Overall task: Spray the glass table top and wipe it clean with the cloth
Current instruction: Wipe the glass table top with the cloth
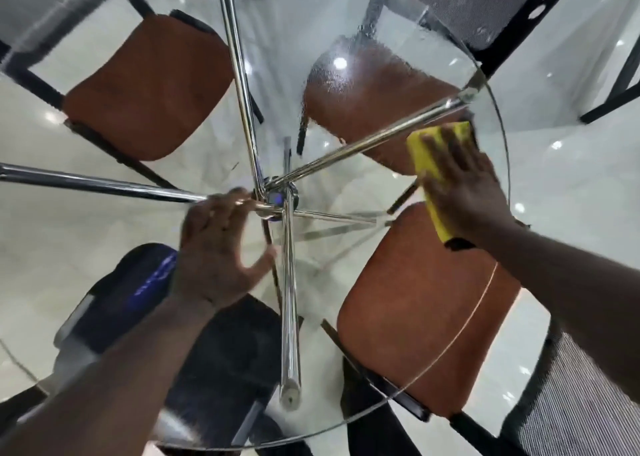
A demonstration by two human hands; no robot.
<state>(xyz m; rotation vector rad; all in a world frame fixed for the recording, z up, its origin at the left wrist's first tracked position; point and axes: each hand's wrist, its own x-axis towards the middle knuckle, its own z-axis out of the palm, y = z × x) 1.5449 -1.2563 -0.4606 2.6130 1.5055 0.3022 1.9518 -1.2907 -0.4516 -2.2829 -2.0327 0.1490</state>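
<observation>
Head view: yellow cloth (420, 152) being pressed flat onto round glass table top (304, 15) near right rim by right hand (464, 188), fingers straight and spread. Left hand (214, 247) being rested on glass near centre, fingers loosely spread, gripping nothing. Droplet film (349, 53) being seen at far side. Chrome legs (289, 299) and orange chair seats (149, 88) being seen through glass.

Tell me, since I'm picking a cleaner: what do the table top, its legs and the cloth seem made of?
Table top: clear glossy glass; chairs and floor show through, droplets bead on it. Legs: polished chrome-looking metal tubes, mirror-bright. Cloth: yellow, matte, soft-looking, perhaps microfibre or sponge; unclear.
</observation>
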